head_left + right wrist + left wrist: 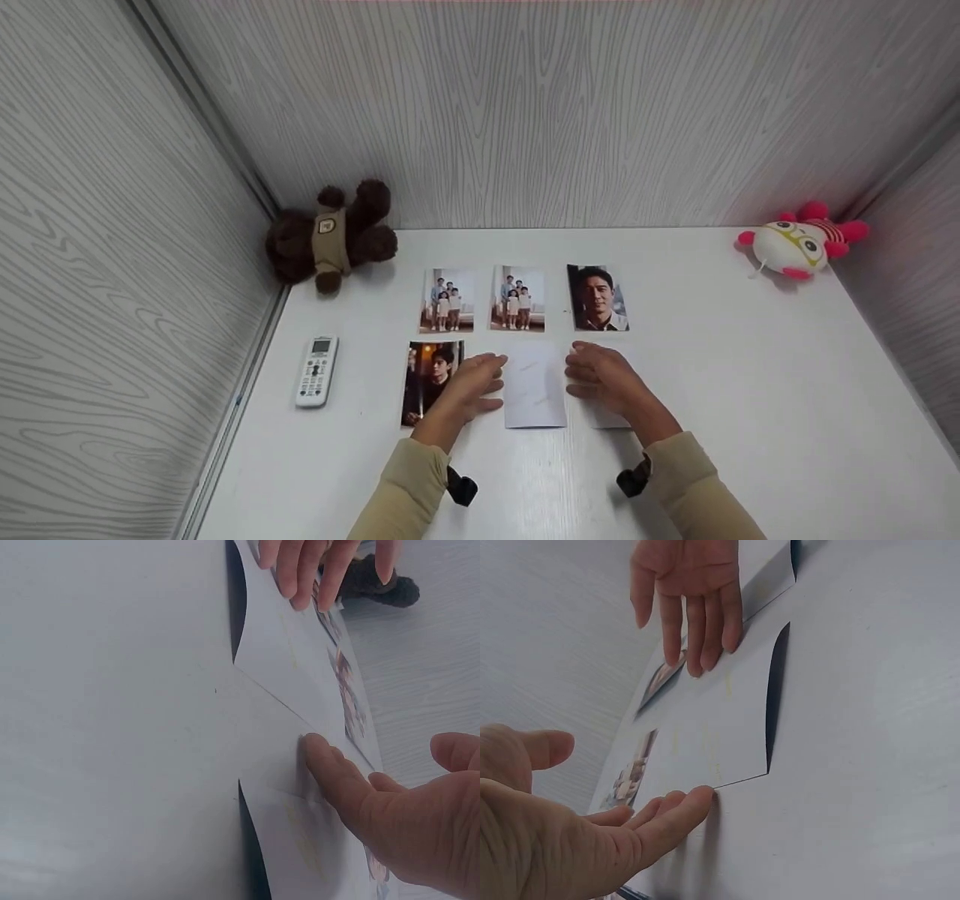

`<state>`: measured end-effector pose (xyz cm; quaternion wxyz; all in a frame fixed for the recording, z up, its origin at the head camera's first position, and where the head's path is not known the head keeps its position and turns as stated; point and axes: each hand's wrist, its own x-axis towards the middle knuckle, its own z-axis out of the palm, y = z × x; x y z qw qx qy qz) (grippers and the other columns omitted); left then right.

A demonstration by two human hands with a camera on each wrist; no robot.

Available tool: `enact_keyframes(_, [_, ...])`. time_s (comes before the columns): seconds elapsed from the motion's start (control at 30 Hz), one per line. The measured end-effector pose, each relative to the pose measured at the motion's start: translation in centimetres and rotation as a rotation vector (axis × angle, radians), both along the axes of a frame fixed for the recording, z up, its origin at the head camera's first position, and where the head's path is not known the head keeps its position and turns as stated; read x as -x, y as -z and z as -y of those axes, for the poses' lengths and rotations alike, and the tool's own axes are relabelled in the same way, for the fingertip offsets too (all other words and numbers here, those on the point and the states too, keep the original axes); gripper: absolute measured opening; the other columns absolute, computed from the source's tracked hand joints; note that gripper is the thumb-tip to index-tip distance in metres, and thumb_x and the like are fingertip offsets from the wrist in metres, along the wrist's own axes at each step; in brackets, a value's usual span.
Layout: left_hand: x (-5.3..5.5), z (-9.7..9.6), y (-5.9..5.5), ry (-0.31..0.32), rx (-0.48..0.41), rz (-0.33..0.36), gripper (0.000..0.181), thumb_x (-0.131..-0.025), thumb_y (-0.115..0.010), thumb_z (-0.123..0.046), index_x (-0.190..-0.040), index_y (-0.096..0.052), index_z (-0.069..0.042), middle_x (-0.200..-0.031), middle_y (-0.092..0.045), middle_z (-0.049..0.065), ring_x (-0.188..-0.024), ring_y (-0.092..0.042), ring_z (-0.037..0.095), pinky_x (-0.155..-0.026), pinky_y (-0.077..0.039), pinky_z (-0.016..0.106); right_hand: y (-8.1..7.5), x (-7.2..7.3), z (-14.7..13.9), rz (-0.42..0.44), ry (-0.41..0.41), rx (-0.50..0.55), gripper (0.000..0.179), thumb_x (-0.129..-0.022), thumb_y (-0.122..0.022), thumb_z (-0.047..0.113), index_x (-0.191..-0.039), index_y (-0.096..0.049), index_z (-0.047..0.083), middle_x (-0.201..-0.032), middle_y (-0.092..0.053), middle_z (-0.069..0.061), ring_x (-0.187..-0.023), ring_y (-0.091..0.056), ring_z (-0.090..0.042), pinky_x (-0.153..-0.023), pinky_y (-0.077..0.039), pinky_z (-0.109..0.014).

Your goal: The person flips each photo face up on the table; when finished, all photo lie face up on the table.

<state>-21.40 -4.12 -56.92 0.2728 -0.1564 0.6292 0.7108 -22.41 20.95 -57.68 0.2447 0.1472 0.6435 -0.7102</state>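
Note:
A face-down photo (534, 390), its white back showing, lies in the middle of the front row, with its near edge curling up off the table. My left hand (472, 386) is at its left side with fingers extended; in the left wrist view the fingertips (705, 799) meet the photo's edge. On the other side, my right hand (606, 379) has straight, relaxed fingers, a small gap from that photo. Partly hidden beneath the right hand is a second face-down photo (611, 418). A dark portrait photo (420, 382) lies face up, partly covered by the left hand. Neither hand grips anything.
Behind lie two matching family photos (448, 300) and a portrait photo (598, 298), face up. A white remote control (317, 371) lies at the left. A brown teddy bear (330, 236) and a pink-and-white plush toy (799, 244) occupy the back corners, by the walls.

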Motion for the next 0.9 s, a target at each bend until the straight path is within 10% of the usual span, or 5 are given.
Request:
enact_keyframes(0.5, [-0.2,-0.7,0.1,-0.005,0.026,0.032,0.063,-0.102,-0.057,-0.031,-0.152,-0.038,0.001,-0.140,-0.053,0.023,-0.131,-0.053,0.037,-0.108,-0.048,0.053,0.1,-0.3,0.5,0.028,0.059,0.097,0.052,-0.108,-0.048,0.022,-0.153,-0.034,0.001,-0.145,-0.050,-0.022,-0.111,-0.064,-0.020,-0.091,-0.059,-0.036])
enact_keyframes(0.9, [-0.8,0.3,-0.9,-0.029,-0.018,0.045,0.075,-0.100,-0.059,-0.034,-0.155,-0.026,0.005,-0.157,-0.033,0.032,-0.145,-0.036,0.050,-0.113,-0.040,0.061,-0.5,-0.5,-0.3,0.042,0.017,0.022,0.057,-0.108,-0.047,0.030,-0.156,-0.032,0.004,-0.156,-0.042,-0.024,-0.138,-0.051,-0.034,-0.106,-0.052,-0.045])
